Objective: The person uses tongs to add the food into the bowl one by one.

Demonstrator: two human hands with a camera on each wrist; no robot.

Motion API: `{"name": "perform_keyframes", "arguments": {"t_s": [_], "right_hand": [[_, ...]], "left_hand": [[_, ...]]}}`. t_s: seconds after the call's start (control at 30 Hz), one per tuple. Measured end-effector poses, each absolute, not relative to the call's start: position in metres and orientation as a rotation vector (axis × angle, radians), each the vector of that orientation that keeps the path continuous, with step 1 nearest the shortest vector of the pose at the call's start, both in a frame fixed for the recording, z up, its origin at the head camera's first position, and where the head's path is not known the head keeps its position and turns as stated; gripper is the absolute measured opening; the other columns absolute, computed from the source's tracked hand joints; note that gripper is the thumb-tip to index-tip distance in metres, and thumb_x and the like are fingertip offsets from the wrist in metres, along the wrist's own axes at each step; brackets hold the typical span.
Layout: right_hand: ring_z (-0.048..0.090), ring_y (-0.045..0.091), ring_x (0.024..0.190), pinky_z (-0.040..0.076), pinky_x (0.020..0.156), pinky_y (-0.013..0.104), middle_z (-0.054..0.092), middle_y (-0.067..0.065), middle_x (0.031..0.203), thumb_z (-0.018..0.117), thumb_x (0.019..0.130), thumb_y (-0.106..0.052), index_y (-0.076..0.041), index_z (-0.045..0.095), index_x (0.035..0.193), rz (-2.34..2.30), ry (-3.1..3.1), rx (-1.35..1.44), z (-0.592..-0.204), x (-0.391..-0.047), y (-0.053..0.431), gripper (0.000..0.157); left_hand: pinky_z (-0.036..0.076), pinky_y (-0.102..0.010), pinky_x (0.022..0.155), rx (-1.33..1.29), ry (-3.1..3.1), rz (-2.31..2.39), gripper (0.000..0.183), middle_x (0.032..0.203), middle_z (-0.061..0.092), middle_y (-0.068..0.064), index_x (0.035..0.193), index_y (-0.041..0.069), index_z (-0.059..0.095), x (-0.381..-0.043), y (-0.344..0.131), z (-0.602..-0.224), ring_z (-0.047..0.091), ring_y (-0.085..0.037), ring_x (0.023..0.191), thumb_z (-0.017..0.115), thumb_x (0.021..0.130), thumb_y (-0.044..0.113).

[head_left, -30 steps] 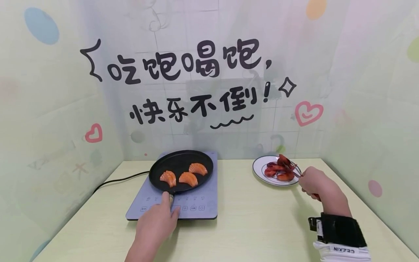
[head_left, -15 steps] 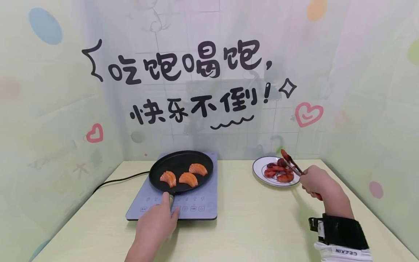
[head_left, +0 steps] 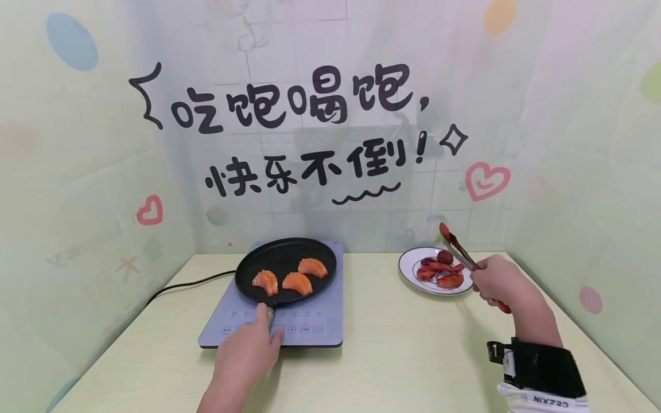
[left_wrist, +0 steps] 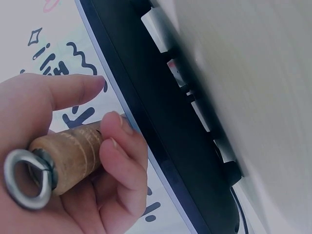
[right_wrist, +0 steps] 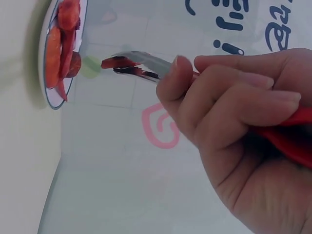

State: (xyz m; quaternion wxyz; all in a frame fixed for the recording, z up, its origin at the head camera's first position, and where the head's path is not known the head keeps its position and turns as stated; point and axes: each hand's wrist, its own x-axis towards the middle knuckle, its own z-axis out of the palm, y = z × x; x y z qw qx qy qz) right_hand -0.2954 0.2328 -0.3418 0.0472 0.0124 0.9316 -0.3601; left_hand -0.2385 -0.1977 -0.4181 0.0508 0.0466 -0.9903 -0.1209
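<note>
The left grip (head_left: 251, 344) clasped the handle (left_wrist: 70, 153) of the pan (head_left: 286, 255), which held salmon pieces (head_left: 297, 283); right of the pan were a plate (head_left: 409, 267) and the right grip (head_left: 500, 282), clamped on tongs (right_wrist: 153, 62). A jerked handle could have spilled the salmon pieces.

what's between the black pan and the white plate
From pan to plate, the head view shows a strip of cooktop, then bare table.

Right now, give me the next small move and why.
Probably swing the tongs left toward the pan: they look empty above the plate, three salmon pieces lie in the pan, and the left grip holds its handle.
</note>
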Motion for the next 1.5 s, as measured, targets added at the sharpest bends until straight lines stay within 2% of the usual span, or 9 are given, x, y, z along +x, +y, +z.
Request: {"name": "perform_keyframes", "arguments": {"t_s": [0.17,0.57,0.87,1.03,1.13,1.33,1.5], "right_hand": [[0.046,0.013,0.050,0.039,0.050,0.028,0.053,0.008,0.069,0.040,0.099,-0.008,0.015,0.047,0.111,-1.174,2.811,-0.016,-0.335,-0.292,0.225,0.027],[0.047,0.014,0.050,0.042,0.050,0.029,0.054,0.009,0.071,0.041,0.102,-0.012,0.013,0.046,0.118,-1.273,2.822,-0.123,-0.320,-0.283,0.210,0.030],[0.047,0.015,0.050,0.042,0.050,0.029,0.055,0.010,0.071,0.041,0.103,-0.015,0.009,0.051,0.115,-1.349,2.812,-0.195,-0.309,-0.275,0.200,0.029],[0.053,0.017,0.050,0.049,0.053,0.032,0.056,0.010,0.068,0.043,0.103,-0.016,0.008,0.053,0.114,-1.387,2.840,-0.226,-0.307,-0.273,0.192,0.028],[0.057,0.018,0.053,0.053,0.055,0.033,0.057,0.010,0.070,0.044,0.103,-0.015,0.010,0.050,0.120,-1.467,2.805,-0.283,-0.307,-0.274,0.188,0.031],[0.054,0.015,0.055,0.053,0.052,0.029,0.057,0.015,0.082,0.048,0.102,-0.018,0.007,0.045,0.130,-1.764,2.606,-0.340,-0.308,-0.274,0.175,0.037],[0.050,0.011,0.049,0.049,0.046,0.024,0.058,0.013,0.079,0.051,0.101,-0.020,0.006,0.043,0.134,-1.886,2.467,-0.412,-0.308,-0.271,0.162,0.043]], "left_hand": [[0.036,-0.035,0.042,0.141,-3.011,-0.366,0.060,0.062,0.052,-0.008,0.137,0.004,0.035,-0.238,-0.198,-0.418,0.048,-0.021,0.050,0.057,0.094,0.040],[0.036,-0.036,0.042,0.130,-2.986,-0.364,0.057,0.066,0.055,-0.009,0.135,0.005,0.037,-0.238,-0.198,-0.419,0.048,-0.021,0.051,0.057,0.094,0.040],[0.036,-0.036,0.042,0.122,-2.971,-0.361,0.056,0.067,0.056,-0.011,0.133,0.004,0.038,-0.237,-0.197,-0.418,0.048,-0.021,0.051,0.058,0.094,0.039],[0.037,-0.036,0.042,0.127,-2.985,-0.352,0.058,0.067,0.056,-0.010,0.135,0.004,0.037,-0.237,-0.197,-0.418,0.048,-0.021,0.051,0.058,0.094,0.040],[0.037,-0.036,0.042,0.133,-2.996,-0.354,0.059,0.067,0.056,-0.010,0.136,0.004,0.036,-0.238,-0.197,-0.418,0.048,-0.021,0.052,0.058,0.094,0.040],[0.036,-0.036,0.042,0.135,-3.000,-0.348,0.059,0.064,0.053,-0.008,0.136,0.004,0.036,-0.238,-0.197,-0.418,0.048,-0.021,0.051,0.057,0.094,0.040],[0.037,-0.037,0.043,0.137,-2.999,-0.344,0.058,0.066,0.056,-0.009,0.136,0.005,0.037,-0.238,-0.197,-0.418,0.049,-0.021,0.052,0.058,0.094,0.040]]}}
